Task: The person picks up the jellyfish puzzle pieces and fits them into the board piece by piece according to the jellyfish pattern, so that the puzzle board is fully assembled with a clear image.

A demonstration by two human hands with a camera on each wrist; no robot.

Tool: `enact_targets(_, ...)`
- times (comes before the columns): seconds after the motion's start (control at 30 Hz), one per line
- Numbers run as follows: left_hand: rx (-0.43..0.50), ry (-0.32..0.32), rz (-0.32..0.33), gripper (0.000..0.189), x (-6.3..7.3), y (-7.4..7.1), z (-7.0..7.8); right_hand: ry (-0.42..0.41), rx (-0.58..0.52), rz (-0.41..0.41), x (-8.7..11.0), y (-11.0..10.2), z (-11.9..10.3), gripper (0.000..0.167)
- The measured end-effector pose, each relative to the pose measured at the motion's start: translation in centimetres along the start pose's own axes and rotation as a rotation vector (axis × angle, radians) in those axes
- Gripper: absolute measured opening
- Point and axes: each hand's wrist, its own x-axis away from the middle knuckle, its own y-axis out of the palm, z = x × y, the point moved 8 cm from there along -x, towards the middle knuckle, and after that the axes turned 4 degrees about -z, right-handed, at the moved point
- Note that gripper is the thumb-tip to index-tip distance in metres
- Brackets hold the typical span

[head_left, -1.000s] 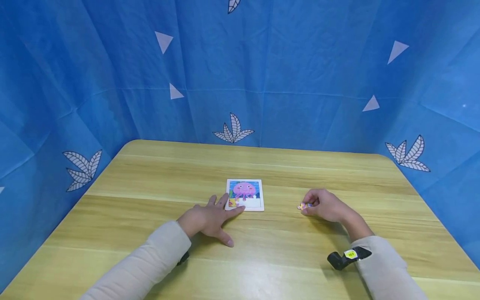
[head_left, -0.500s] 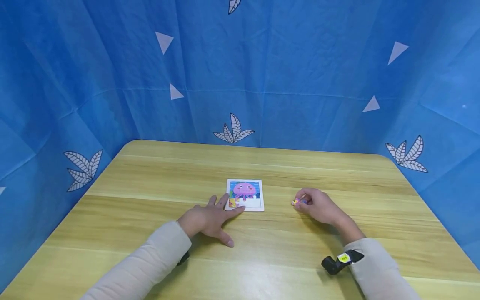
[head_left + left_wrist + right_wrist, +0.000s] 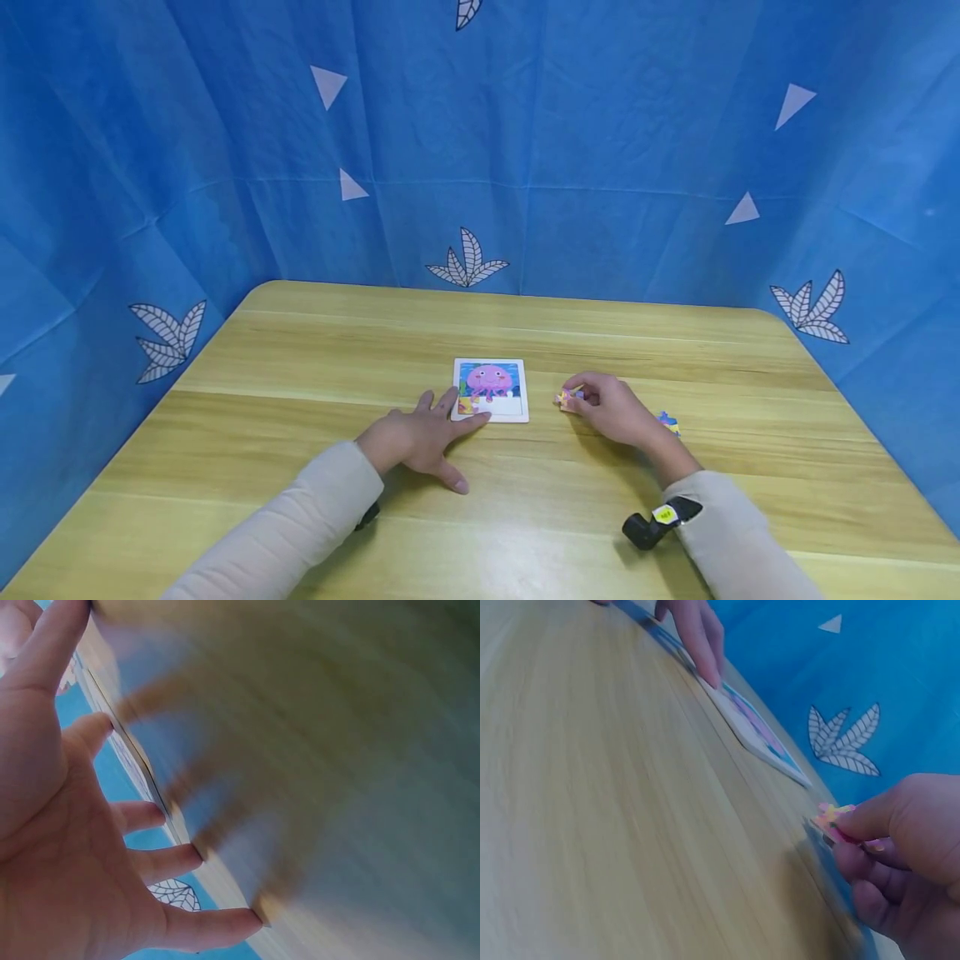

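A white-framed jigsaw puzzle board (image 3: 524,392) with a pink jellyfish picture lies mid-table, its lower right part bare white. My left hand (image 3: 420,437) rests with fingers spread, the fingertips on the board's left and lower edge. Between thumb and fingers, my right hand (image 3: 611,410) pinches a pink and yellow puzzle piece (image 3: 566,399), just right of the board. In the right wrist view that piece (image 3: 829,819) is held close over the table, partly covered by the thumb. Another puzzle piece (image 3: 669,423), blue and yellow, lies beside the right forearm.
The wooden table (image 3: 360,333) reaches back to a blue curtain (image 3: 600,125) with white leaf and triangle prints. A black wrist camera (image 3: 651,527) sits on the right wrist, low over the tabletop.
My right hand has moved left with the puzzle piece, closer to the board. The blue and yellow piece has come into view behind it. The left hand stays put.
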Motion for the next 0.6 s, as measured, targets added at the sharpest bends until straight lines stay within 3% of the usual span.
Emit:
enact_targets(0.3,-0.019,0.007,-0.001,0.096,0.0,-0.1,0.0,0.014,-0.154,-0.039,-1.1,2.1,-1.8,0.021)
enact_targets(0.6,-0.021,0.004,0.0,0.096,0.0,0.0,0.0,-0.003,-0.183,-0.041,-2.2,4.0,-3.3,0.024)
